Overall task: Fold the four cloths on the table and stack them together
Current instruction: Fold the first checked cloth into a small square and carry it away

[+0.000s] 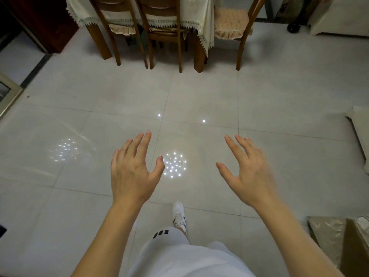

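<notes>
Standing on pale glossy floor tiles, facing a worktop draped in a lace-edged tablecloth at the far end of the room. Holding left hand and right hand out ahead at about waist level, both spread, fingers straight and apart, palms down, gripping nothing. Stepping with one white shoe forward below the arms.

Looking for the four cloths: none showing anywhere in view; the top of the worktop cut off by the frame edge, so cannot tell whether lying there. Judging the task as not yet begun, approach only.

Noting three wooden chairs pushed in along the near side, well apart from the hands.

Risks, as judged from here: reaching over chair backs and snagging the hanging tablecloth, dragging whatever lies on top; slipping on the shiny tiles; clipping the wrapped box at lower right; mistaking the tablecloth itself for one of the cloths
</notes>
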`<state>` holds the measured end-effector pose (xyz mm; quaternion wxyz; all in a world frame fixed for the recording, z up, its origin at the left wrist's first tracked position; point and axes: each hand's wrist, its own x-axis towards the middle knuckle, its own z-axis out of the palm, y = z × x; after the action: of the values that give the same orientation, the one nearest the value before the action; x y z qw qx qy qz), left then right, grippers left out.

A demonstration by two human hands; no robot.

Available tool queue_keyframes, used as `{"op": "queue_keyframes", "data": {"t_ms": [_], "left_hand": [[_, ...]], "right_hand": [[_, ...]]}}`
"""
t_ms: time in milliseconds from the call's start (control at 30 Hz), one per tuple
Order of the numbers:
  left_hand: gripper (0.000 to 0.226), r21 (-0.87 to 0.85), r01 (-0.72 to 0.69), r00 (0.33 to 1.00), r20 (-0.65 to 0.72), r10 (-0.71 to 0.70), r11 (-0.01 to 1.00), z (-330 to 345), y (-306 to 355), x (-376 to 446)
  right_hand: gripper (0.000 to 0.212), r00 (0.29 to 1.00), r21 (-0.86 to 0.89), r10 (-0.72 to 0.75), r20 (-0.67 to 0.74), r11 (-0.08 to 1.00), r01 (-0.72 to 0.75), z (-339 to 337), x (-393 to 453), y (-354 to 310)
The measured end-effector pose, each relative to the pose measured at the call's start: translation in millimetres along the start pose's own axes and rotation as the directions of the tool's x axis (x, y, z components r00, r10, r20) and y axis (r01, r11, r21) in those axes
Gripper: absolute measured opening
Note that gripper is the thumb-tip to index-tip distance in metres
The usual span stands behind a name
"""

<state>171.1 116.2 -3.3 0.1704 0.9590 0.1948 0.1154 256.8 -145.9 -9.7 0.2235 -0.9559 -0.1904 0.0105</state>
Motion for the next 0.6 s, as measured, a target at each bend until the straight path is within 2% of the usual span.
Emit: {"op": "queue_keyframes", "data": {"t_ms": [333,600], "left_hand": [[0.070,-0.012,-0.048,0.999,0.021,0.048,0.999,-1,-41,125],[0.069,-0.049,-0.150,0.984,0.092,0.154,0.987,14,-30,180]], "right_hand": [[0.073,0.996,0.009,0.077,-0.032,0.997,-0.077,9,109,-28],[0.072,0.993,0.035,0.112,-0.040,0.993,-0.111,16,155,-23]]}}
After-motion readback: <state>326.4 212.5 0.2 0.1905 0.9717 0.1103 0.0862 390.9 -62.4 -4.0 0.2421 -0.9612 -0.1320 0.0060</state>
